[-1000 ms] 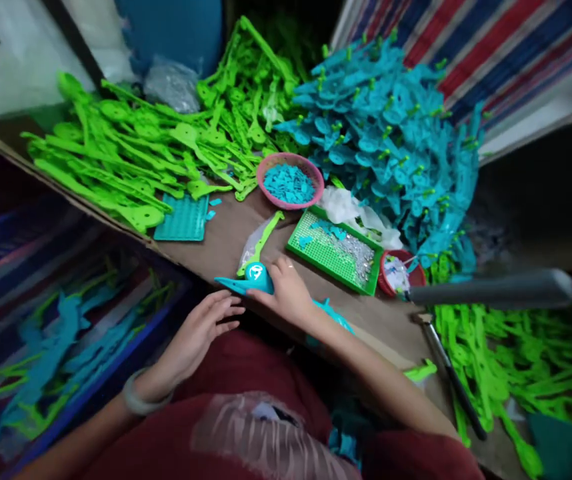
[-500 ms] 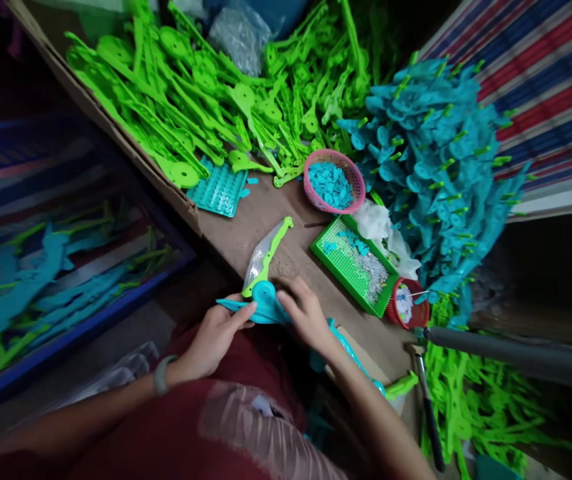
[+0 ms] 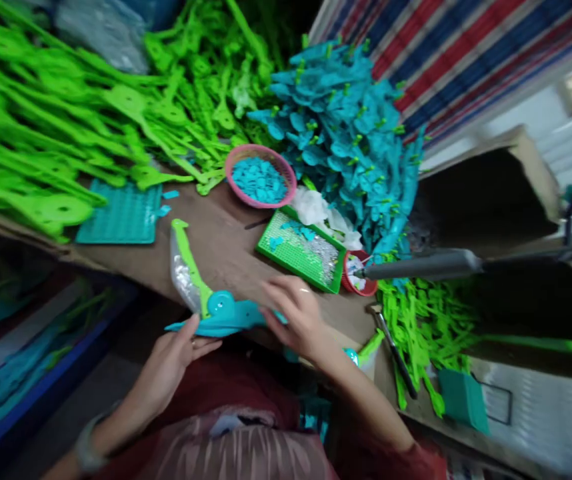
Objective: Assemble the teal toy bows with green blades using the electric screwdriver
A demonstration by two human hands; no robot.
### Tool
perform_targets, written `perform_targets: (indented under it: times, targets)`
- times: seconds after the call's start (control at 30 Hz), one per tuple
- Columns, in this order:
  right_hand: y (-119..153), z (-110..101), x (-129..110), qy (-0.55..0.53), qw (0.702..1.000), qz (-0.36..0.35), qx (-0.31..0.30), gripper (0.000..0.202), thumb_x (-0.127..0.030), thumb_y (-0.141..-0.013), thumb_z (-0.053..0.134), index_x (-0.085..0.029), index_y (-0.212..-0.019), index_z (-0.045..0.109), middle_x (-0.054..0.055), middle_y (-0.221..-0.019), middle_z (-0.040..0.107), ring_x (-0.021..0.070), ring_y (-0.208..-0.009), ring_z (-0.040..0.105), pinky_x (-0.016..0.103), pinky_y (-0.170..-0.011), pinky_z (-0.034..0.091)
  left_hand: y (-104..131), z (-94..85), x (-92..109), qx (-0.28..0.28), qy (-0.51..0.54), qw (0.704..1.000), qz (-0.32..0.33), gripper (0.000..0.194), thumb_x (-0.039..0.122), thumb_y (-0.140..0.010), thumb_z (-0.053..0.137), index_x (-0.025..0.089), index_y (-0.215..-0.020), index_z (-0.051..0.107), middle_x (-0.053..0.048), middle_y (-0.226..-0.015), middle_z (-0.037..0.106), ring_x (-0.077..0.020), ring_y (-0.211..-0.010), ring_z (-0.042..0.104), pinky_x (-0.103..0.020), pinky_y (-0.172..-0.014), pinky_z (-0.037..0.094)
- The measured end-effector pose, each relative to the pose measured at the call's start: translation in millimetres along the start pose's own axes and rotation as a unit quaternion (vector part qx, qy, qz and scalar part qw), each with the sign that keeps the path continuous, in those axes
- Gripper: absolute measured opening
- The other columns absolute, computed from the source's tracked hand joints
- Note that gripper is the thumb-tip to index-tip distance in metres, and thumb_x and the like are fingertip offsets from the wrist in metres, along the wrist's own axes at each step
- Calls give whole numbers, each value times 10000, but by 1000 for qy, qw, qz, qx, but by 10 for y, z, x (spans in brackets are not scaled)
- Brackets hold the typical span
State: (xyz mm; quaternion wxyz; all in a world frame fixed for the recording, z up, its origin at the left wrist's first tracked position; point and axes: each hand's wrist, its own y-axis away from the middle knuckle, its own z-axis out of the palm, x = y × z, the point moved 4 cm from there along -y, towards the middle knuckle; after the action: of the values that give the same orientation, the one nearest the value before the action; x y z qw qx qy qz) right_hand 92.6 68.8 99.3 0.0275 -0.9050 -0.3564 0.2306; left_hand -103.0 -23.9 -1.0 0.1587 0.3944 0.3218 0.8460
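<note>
A teal plastic part [image 3: 231, 317] with a round boss lies level near the table's front edge. Joined at its boss is a lime-green arm [image 3: 193, 270], which stands up to the left with a clear, shiny sheet along its side. My left hand [image 3: 173, 353] is closed on the pointed left end of the teal part, thumb in front and fingers beneath. At the other end, my right hand [image 3: 293, 317] has its thumb and bent fingers around the tip; the fingertips are somewhat blurred. Past my right wrist lies another green-and-teal piece [image 3: 369, 350].
Lime-green arms [image 3: 26, 133] are heaped at the left. Teal parts [image 3: 341, 127] pile up behind a pink basket [image 3: 233, 190] of teal bits. A green tray [image 3: 286, 263] holds small silvery pieces. Near a red basket [image 3: 373, 290] lie a hammer [image 3: 396, 357] and a grey rod [image 3: 421, 265].
The view has swung to the right, so the table things sit further left. The teal part stays in my left hand, and my right hand has shifted outward to its right tip.
</note>
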Motion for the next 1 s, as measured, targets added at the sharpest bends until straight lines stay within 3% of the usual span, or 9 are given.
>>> perform_targets:
  times: [0.07, 0.13, 0.27, 0.33, 0.47, 0.6, 0.73, 0.9, 1.0]
  targets:
    - [444, -572, 392, 115, 948, 130, 267, 474, -334, -968, 511, -319, -1440, 462, 152, -1194, 596, 370, -1153, 570, 628, -970, 487, -71, -11, 34, 7, -54, 999, 1, 646, 700, -638, 821, 145, -966, 788, -128, -1005, 799, -319, -967, 755, -428, -868, 634]
    - [815, -1027, 854, 148, 850, 298, 409, 528, -364, -995, 385, -247, -1510, 373, 202, -1307, 535, 385, -1251, 537, 640, -1017, 457, -122, -54, 60, 5, -138, 990, -11, 679, 784, -639, 756, 143, -860, 790, -149, -923, 800, -323, -865, 770, -405, -777, 647]
    - [741, -1334, 1534, -66, 915, 290, 274, 517, -394, -968, 364, -218, -1447, 441, 153, -1333, 594, 318, -1272, 578, 533, -1018, 510, -60, -146, 203, -15, -381, 922, -61, 702, 863, -696, 605, 177, -645, 747, -131, -592, 721, -276, -511, 698, -322, -458, 542]
    - [557, -1297, 1627, -175, 941, 229, 177, 403, -423, -958, 448, -224, -1281, 583, 120, -1249, 656, 286, -1189, 628, 494, -1022, 519, 13, 38, 367, -73, -497, 864, -33, 580, 774, -722, 666, 210, -612, 739, -85, -503, 664, -234, -425, 626, -293, -422, 470]
    - [259, -1184, 1624, -287, 934, 156, 147, 431, -421, -860, 649, -225, -1239, 590, 75, -1029, 674, 246, -963, 666, 440, -901, 562, -162, 1123, 753, -191, -537, 799, 194, 176, 387, -697, 862, 236, -757, 793, -68, -766, 744, -226, -752, 678, -250, -703, 509]
    - [159, -1097, 1633, -313, 920, 149, 184, 553, -445, -864, 578, -251, -1364, 442, 16, -867, 607, 206, -810, 625, 403, -781, 549, -992, 2337, 837, -340, -408, 810, 249, 352, 40, -549, 892, 170, -850, 765, -105, -1036, 731, -276, -1214, 596, -272, -1015, 428]
    - [250, -1018, 1543, -439, 876, 110, 165, 400, -414, -890, 587, -263, -1236, 455, -7, -811, 641, 188, -757, 651, 358, -708, 541, -1662, 2872, 725, -451, -545, 594, 383, 429, 264, -590, 928, 202, -967, 734, -111, -1167, 712, -294, -1172, 618, -415, -1110, 400]
    - [169, -861, 1522, -489, 816, 94, 294, 366, -357, -849, 690, -280, -1141, 484, -60, -701, 644, 154, -618, 625, 305, -601, 508, -1881, 2843, 652, -442, -613, 489, 435, 480, 454, -875, 713, 148, -1238, 640, -176, -1339, 600, -319, -1270, 530, -499, -1087, 420]
    - [-74, -644, 1616, -475, 787, 97, 382, 318, -376, -842, 692, -255, -1073, 511, -88, -604, 579, 131, -509, 560, 290, -546, 476, -1698, 2828, 697, -369, -688, 356, 513, 454, 363, -947, 635, 122, -1327, 576, -192, -1368, 569, -324, -1264, 530, -476, -1017, 476]
